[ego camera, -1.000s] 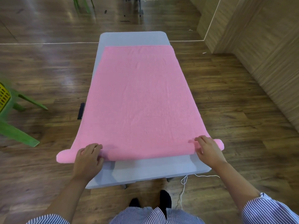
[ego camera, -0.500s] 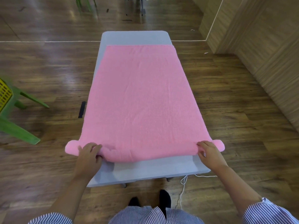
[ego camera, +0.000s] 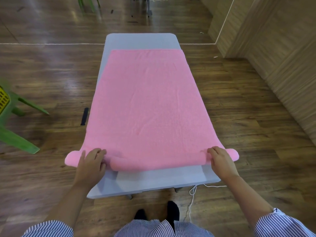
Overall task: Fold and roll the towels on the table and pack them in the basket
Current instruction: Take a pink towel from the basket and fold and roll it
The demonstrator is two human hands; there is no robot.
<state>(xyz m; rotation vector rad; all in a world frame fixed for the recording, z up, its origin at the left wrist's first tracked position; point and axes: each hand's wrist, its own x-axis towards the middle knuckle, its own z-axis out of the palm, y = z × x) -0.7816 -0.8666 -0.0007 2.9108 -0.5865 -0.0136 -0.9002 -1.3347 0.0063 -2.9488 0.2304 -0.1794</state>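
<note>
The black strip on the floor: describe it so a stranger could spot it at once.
Find the grey table covered by the pink towel. On the wooden floor just off its left edge, about halfway along, lies the black strip. It is the only dark, narrow thing there, nearer the table than the green chair.

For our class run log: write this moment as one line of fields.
stage: rolling started | pink towel: near edge rolled, rest flat on table | left hand: on roll | right hand: on roll

Striped shirt, bare forearms, dark footwear.
Short sleeves (ego camera: 282,223) in fine blue-and-white stripes are worn; the same striped cloth is seen at the waist. Black footwear (ego camera: 173,211) is seen below; type not discernible.
</note>
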